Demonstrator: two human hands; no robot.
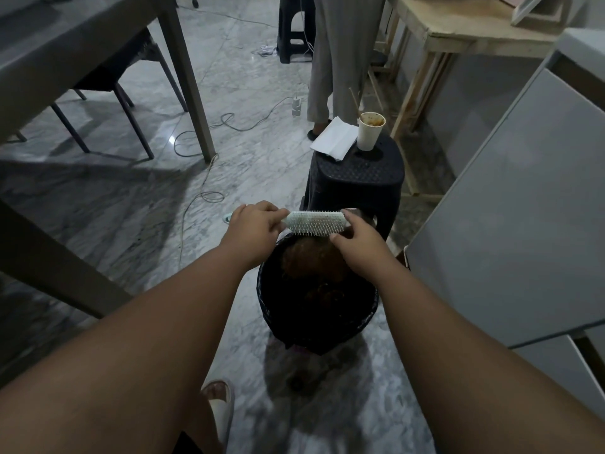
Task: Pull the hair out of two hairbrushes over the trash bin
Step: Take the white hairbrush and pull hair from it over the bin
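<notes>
Both hands are on the pale green hairbrush (316, 221), held level right above the far rim of the trash bin (271, 309), bristles pointing down. Left hand (253, 229) is wrapped firmly round the handle, whose tip pokes out past the knuckles; right hand (357, 239) pinches at the brush's other end, fingers curled in near the bristles, though whether it has any hair is hard to tell. Down in the bin, black liner, and a reddish-brown clump of hair (311, 258) sits inside. Just beyond the bin stands a dark plastic stool (357, 181) carrying a paper cup (370, 131) and a white napkin (334, 137). Grey marbled floor (131, 204) runs all round the bin, with cables trailing off toward a table leg (190, 80). Beyond the stool, another person's legs in light trousers (340, 57).
</notes>
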